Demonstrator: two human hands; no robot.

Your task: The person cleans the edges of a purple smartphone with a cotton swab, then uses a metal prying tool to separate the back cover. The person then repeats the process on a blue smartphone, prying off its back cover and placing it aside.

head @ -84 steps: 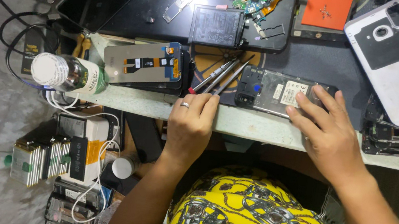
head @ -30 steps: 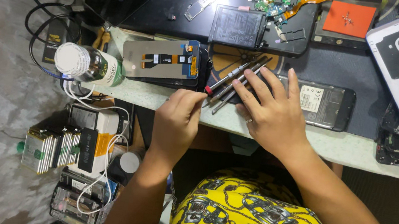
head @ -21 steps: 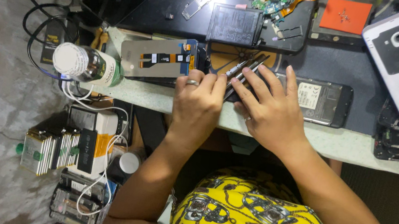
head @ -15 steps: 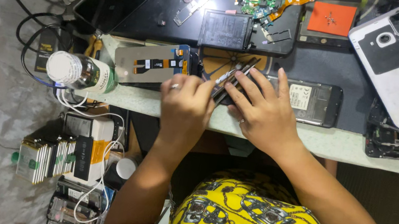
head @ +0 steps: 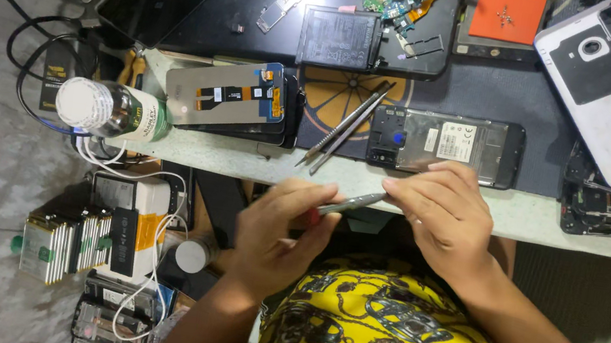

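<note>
**Steel tool lifted clear of the counter, held between both hands**

Steel, thin and rod-like: the slim grey metal pry tool (head: 353, 201) is what I have in hand, held in the air just near of the counter (head: 522, 218) edge, above my lap. My left hand (head: 283, 228) is curled around its near-left end, where a bit of red shows at the handle; my right hand (head: 449, 216) pinches the other end between fingertips. So both hands are closed on the one tool, slightly apart from each other.

I judge it light and stiff, with a smooth shaft that could roll or slip in the fingers. The tip looks fine, so it is better gripped at the thicker handle end, with the tip only steadied.

Two more grey metal pry tools (head: 345, 128) lie crossed on the dark work mat (head: 491, 94), just left of the opened black phone body (head: 445, 145) with its back removed. Further left sits a phone display panel with orange flex strips (head: 227, 94), and left of that a clear plastic bottle with a white cap (head: 109, 109).

Compared with half a second ago, both hands have drawn back from the cluster of tools on the mat, bringing one tool off the counter. Nearly three seconds ago the right hand rested on the phone body; it is now uncovered.
</note>
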